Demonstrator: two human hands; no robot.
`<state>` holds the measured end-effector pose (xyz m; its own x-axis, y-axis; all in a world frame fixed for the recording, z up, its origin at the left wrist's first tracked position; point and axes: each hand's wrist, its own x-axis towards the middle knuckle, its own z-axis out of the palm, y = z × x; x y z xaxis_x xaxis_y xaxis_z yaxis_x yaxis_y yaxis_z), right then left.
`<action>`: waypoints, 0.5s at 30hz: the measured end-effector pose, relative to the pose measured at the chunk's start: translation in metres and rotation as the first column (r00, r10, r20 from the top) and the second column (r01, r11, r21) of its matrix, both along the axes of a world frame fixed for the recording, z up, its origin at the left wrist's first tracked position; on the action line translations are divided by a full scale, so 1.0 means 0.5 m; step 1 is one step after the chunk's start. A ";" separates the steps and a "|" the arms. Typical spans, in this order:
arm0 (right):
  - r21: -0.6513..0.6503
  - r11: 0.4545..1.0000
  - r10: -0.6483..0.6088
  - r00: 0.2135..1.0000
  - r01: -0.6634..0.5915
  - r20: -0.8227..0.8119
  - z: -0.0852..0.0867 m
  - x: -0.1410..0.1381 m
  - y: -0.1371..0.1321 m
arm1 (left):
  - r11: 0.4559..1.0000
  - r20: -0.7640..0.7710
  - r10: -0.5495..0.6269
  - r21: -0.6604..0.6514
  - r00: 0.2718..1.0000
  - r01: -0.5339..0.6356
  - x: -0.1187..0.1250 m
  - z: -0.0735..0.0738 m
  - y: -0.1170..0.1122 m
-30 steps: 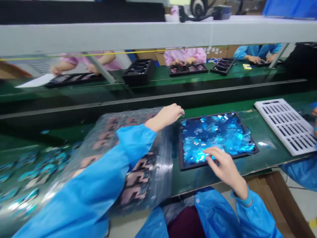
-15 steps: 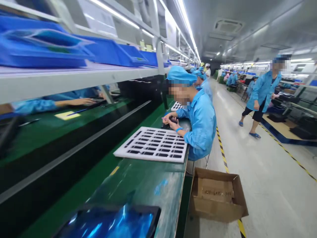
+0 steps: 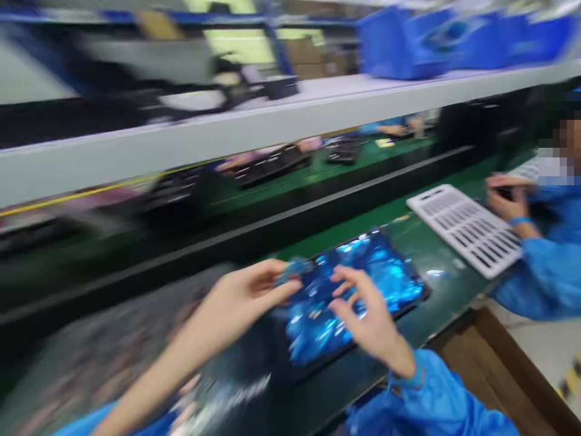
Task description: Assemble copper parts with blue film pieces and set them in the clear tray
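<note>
**Small part pinched in the left hand, right hand open over the blue film**

So I'm standing by this long green bench (image 3: 447,293), and a white shelf (image 3: 272,124) runs above it with blue bins (image 3: 394,48) lined up on top. Off to the right there's a co-worker (image 3: 558,266) in blue, both hands around something dark (image 3: 505,192). On the left of the bench is a clear tray (image 3: 113,345) with pinkish bits, too smeared to make out properly. Cardboard box (image 3: 494,369) below the bench edge on the right. Further along the bench lies a white tray (image 3: 458,224) full of slots, and between that and the clear one sits a black tray (image 3: 425,294) heaped with shiny blue film (image 3: 394,278).

Now the hands: the right hand (image 3: 367,315) is over the film, fingers apart and a bit curled. The left hand (image 3: 256,281) has thumb and fingers closed on a small bluish part (image 3: 295,268), held up near the black tray's left side. It's too blurry to say what exactly that part is.
</note>
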<state>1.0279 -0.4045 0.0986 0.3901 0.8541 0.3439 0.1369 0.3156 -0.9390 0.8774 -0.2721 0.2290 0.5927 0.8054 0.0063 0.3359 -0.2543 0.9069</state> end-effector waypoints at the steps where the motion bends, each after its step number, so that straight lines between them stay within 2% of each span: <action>1: 0.008 0.998 0.069 0.996 -0.068 -0.058 0.008 -0.006 0.014 | 0.996 -0.020 0.067 -0.060 0.998 -0.068 -0.048 -0.006 -0.037; 2: 0.017 0.990 0.143 0.986 -0.142 -0.091 0.017 -0.015 0.027 | 0.988 -0.018 0.112 -0.108 0.994 -0.113 -0.080 -0.016 -0.070; 4: 0.029 0.970 0.244 0.964 -0.242 -0.102 0.034 -0.037 0.042 | 0.974 0.029 0.192 -0.125 0.981 -0.187 -0.116 -0.041 -0.119; 7: 0.004 0.962 0.272 0.961 -0.272 -0.041 0.050 -0.075 0.034 | 0.955 0.065 0.295 -0.024 0.953 -0.294 -0.146 -0.081 -0.178; 11: -0.007 0.940 0.340 0.940 -0.340 0.037 0.048 -0.113 0.016 | 0.909 0.109 0.385 0.126 0.917 -0.396 -0.185 -0.121 -0.243; 13: 0.008 0.930 0.366 0.926 -0.368 0.091 0.044 -0.125 0.012 | 0.892 0.177 0.423 0.095 0.889 -0.443 -0.199 -0.137 -0.265; 15: 0.020 0.926 0.370 0.915 -0.378 0.163 0.039 -0.134 0.011 | 0.870 0.241 0.483 -0.020 0.842 -0.493 -0.206 -0.155 -0.281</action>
